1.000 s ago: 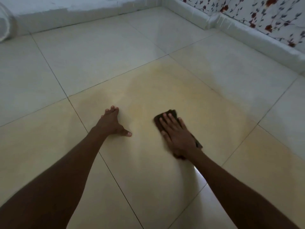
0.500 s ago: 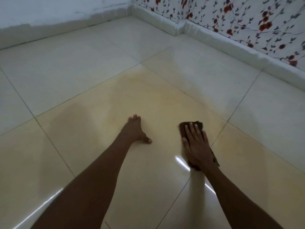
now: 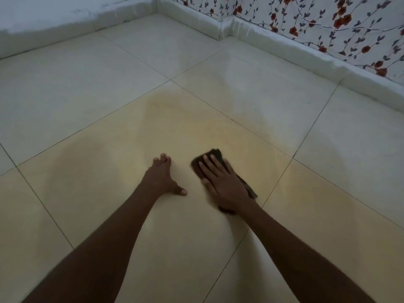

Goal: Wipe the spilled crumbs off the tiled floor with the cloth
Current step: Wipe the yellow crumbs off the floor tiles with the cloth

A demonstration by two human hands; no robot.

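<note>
A dark brown cloth (image 3: 215, 154) lies flat on the cream tiled floor (image 3: 179, 119), mostly covered by my right hand (image 3: 225, 184), which presses on it with fingers spread. Only the cloth's far end and right edge show. My left hand (image 3: 162, 178) rests palm-down on the same tile just to the left, fingers together, thumb out, holding nothing. The light is dim and no crumbs can be made out on the tiles.
A white skirting (image 3: 284, 49) runs along the back and right walls, with a jutting corner at the top middle. Floral wallpaper (image 3: 328, 20) covers the right wall. Tile seams cross the floor around both arms.
The view has shifted right and then slightly back. My right hand with the cloth has slid left, closer to the left hand, which stays planted.
</note>
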